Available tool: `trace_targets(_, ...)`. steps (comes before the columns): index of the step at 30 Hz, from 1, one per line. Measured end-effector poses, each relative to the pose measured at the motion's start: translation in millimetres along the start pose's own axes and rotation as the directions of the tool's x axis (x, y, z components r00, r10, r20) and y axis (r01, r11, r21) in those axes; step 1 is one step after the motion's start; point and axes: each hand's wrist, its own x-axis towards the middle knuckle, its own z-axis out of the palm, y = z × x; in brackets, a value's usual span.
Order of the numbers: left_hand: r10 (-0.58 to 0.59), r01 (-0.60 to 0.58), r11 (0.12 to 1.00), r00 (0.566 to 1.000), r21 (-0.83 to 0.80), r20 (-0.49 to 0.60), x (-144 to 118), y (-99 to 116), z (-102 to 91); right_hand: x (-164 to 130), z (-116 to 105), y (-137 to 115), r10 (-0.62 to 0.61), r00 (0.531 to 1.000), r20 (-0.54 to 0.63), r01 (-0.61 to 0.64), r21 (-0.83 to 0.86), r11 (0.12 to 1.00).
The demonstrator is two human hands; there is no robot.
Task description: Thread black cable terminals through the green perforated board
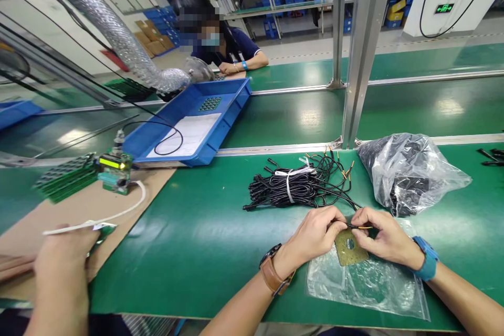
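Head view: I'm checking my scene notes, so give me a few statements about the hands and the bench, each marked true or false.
1. Both hands pinch a thin wire over a small board. True: the left hand and right hand meet at the wire above the board.
2. The cable bundle is tied with a white strap. True.
3. The blue tray is full of cables. False: it holds a white sheet, a dark grid piece and one looped cable.
4. The plastic bag lies left of the bundle. False: it lies to its right.
5. A co-worker's hand at far left holds a white cable. True.
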Motion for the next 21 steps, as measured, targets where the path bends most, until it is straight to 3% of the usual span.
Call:
trace_targets(9,0.105,-0.106,0.994,0.991,-0.015,-0.085,-2.8,-2.4,7.2,-3.0,5.5,-2.1,-0.003,1.000,0.003,0.003,0.053,0.999)
trace_targets(21,0.111,-0.110,0.994,0.993,0.026,-0.044,-3.6,-0.9,7.4,-3.4,8.5,1.0,0.021,0.999,0.030,-0.022,0.019,1.000)
